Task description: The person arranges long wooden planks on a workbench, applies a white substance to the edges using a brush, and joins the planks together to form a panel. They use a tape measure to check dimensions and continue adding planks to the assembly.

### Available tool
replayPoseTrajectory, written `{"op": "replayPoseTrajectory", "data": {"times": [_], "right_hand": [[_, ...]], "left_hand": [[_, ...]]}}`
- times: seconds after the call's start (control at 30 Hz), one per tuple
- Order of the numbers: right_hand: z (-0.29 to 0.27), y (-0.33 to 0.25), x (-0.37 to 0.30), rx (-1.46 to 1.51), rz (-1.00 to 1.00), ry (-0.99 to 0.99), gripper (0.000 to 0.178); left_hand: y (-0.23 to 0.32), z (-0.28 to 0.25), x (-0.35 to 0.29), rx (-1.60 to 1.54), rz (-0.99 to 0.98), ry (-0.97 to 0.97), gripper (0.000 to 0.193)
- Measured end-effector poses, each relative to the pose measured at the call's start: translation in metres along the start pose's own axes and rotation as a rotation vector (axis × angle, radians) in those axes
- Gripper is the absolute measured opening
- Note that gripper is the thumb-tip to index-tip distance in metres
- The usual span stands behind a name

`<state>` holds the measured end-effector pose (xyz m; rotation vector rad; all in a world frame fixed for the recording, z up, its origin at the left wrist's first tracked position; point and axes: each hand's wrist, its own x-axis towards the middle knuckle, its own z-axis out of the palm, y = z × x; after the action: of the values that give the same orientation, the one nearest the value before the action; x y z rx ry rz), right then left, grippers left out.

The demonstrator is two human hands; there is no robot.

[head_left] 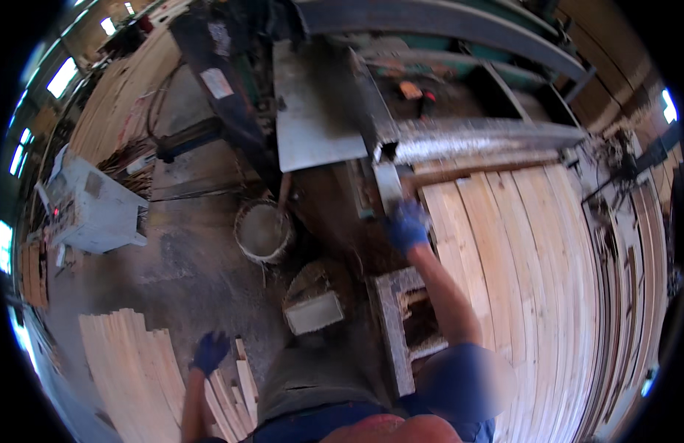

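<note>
Both my hands wear blue gloves. My right hand [408, 224] reaches forward, just below a short pale strip [387, 184] at the corner of the metal machine frame [460, 140]. It is beside the nearest of the long planed boards [497, 244], and its fingers are smeared by motion, so any grip is hidden. Low on the left, my left hand [210, 352] has its fingers stretched out and holds nothing I can see. It hovers over the gap between a stack of pale boards [131, 362] and some narrow wooden strips [227, 402].
Ahead on the floor stands a round bucket [264, 232] of greyish material, with a stick leaning in it. Nearer is a stump-like block [315, 310] with a pale top. A rusty metal frame [394, 325] stands by my right leg. A white cabinet [98, 203] is at left.
</note>
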<state>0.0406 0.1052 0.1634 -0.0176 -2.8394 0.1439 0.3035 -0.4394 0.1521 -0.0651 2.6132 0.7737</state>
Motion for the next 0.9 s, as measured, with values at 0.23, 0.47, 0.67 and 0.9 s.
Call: {"op": "replayPoseTrajectory", "data": {"times": [0.23, 0.47, 0.67, 0.9], "right_hand": [[-0.085, -0.006, -0.132, 0.127, 0.231, -0.022, 0.042], [-0.122, 0.024, -0.325, -0.325, 1.011, -0.114, 0.046], [-0.108, 0.044, -0.351, -0.440, 0.906, 0.025, 0.025], [-0.103, 0.041, -0.326, -0.315, 0.984, 0.031, 0.025]], "left_hand": [[0.240, -0.193, 0.202, 0.482, 0.796, 0.506, 0.049], [0.452, -0.345, 0.359, 0.741, 1.084, 1.149, 0.069], [0.485, -0.411, 0.430, 0.560, 1.046, 0.958, 0.070], [0.491, -0.431, 0.437, 0.635, 1.149, 0.811, 0.067]]}}
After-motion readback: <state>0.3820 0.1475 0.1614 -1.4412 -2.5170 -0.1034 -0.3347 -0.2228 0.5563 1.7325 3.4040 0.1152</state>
